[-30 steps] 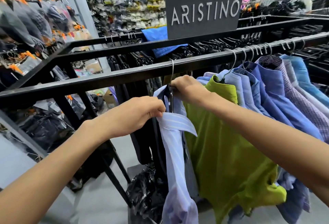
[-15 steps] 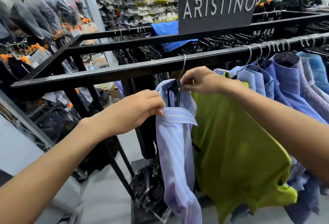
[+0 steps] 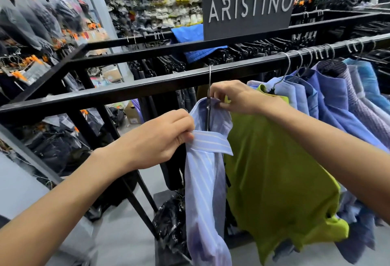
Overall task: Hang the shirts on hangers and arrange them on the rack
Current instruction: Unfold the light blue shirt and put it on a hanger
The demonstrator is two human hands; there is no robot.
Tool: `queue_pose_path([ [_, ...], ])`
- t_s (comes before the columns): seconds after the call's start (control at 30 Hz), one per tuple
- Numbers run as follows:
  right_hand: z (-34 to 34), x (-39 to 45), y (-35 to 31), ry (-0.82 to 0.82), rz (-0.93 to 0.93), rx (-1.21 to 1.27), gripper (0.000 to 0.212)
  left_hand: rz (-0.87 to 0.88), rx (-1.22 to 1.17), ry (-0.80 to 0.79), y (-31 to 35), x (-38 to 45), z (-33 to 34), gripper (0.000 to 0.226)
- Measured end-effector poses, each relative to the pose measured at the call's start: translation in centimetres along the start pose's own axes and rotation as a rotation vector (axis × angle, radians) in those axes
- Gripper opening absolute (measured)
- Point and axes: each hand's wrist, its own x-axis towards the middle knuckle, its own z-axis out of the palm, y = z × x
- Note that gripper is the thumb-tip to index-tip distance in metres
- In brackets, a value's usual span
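- Presently, left hand: fingers curled, pinching the folded collar flap of the striped shirt between thumb and fingertips, at the shirt's left edge.
- Right hand: fingers bent, pinching the back of the same shirt's collar at the top, just right of the hanger; the wrist lies across the top of the green shirt.
- Striped shirt: pale blue with thin white stripes, hung at the near centre, leftmost of the row; its body drops straight down, lower part darker violet.
- Hanger: thin metal hook over the near black bar of the rack, dark neck running down inside the striped collar.
- Green shirt: lime-coloured, just right of the striped shirt and touching it, on its own hanger on the same bar.
- Blue shirts: a close-packed run to the right of the green one, in light blue, mid blue and a purplish check, all on wire hooks on the near bar.
- Sign: dark board standing on the farther bar, silver capitals reading "ARISTINO" with a registered-mark symbol at upper right.
- Blue cloth: draped over the far bars, left of the sign.
- Dark garments: hung along the far bars behind.
- Black plastic bag: on the floor under the rack, near the striped shirt's hem.
- Bagged goods: far left wall, with orange clips; any labels too blurred to read.
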Motion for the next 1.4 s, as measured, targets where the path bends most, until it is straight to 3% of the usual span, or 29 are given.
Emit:
queue_pose_path([
  [0.17, -0.3, 0.0, -0.2, 0.099, 0.166, -0.008, 0.013, 0.044, 0.165, 0.02, 0.1, 0.6, -0.4, 0.03],
  [0.27, 0.1, 0.8, -0.4, 0.045, 0.283, 0.019, 0.013, 0.006, 0.287, 0.042, 1.3, 1.4, -0.6, 0.035],
  [0.37, 0.0, 1.2, -0.4, -0.079, 0.428, 0.374, 0.019, -0.058, 0.232, 0.022, 1.5, 1.9, -0.2, 0.036],
  [0.47, -0.7, 0.4, -1.7, -0.283, 0.379, 0.694, 0.027, -0.124, 0.188, 0.119, 0.5, 1.9, 0.4, 0.036],
  [0.6, -0.7, -0.8, -3.7, -0.367, 0.308, 0.983, 0.032, -0.239, 0.133, 0.243, 0.3, 2.5, 1.6, 0.038],
  [0.67, -0.5, -0.9, -3.7, -0.378, 0.309, 0.887, 0.034, -0.332, 0.038, 0.272, 1.3, 2.5, 1.8, 0.036],
  [0.7, -0.4, -0.8, -3.3, -0.362, 0.303, 0.725, 0.035, -0.403, -0.005, 0.281, 1.8, 2.3, 1.7, 0.038],
  [0.77, -0.7, -0.7, -2.4, -0.277, 0.298, 0.361, 0.037, -0.57, -0.035, 0.242, 2.3, 1.8, 1.4, 0.045],
  [0.8, -0.9, -0.8, -2.0, -0.228, 0.305, 0.31, 0.04, -0.645, -0.03, 0.177, 2.3, 1.5, 1.2, 0.046],
  [0.93, -1.7, -1.0, -2.8, -0.258, 0.329, 0.746, 0.055, -0.842, -0.144, -0.154, 2.6, 0.8, 0.5, 0.033],
  [1.0, -2.0, -0.7, -4.1, -0.332, 0.329, 0.826, 0.063, -0.868, -0.146, -0.23, 3.0, 0.8, 0.7, 0.033],
  [1.17, -2.0, 1.4, -7.6, -0.461, 0.333, 1.022, 0.073, -0.957, -0.229, -0.275, 3.7, -0.1, 0.6, 0.025],
  [1.27, -0.2, 2.3, -10.0, -0.396, 0.318, 1.104, 0.074, -1.028, -0.273, -0.267, 3.8, -1.8, -0.1, 0.044],
  [1.33, 1.2, 2.9, -11.6, -0.346, 0.325, 1.211, 0.067, -1.078, -0.282, -0.228, 3.8, -3.3, -0.8, 0.051],
  [1.4, 2.1, 3.5, -13.1, -0.302, 0.32, 1.331, 0.046, -1.109, -0.277, -0.177, 3.6, -4.8, -1.5, 0.051],
])
